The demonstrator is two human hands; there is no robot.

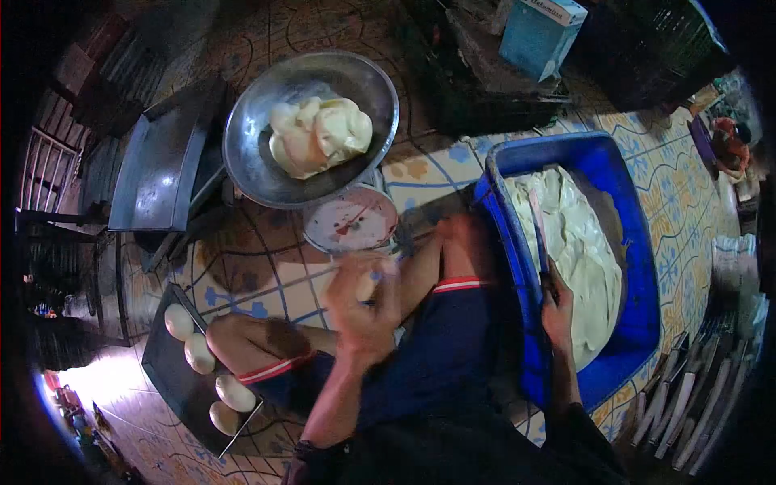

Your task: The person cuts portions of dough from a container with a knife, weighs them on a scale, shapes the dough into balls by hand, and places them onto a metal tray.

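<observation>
My right hand (558,311) is closed around the dark handle of a long-bladed knife (538,222). The blade points away from me over the left part of a large pale dough mass (578,259) in a blue plastic tub (644,267). Motion smears my left hand (364,299), which is over my lap near the round scale (352,220); whether it grips anything cannot be made out. On the scale rests a metal bowl (242,153) holding a lump of dough (319,136). Several rounded dough pieces (200,354) lie on a dark tray (179,408) at my left.
An empty-looking metal pan (158,174) stands left of the bowl. Dark crates and a blue box (540,36) are at the back. Long bars or slats (687,404) lie at the right. A thin metal rod (241,428) crosses the tray's edge. Patterned tiles (428,170) cover the floor.
</observation>
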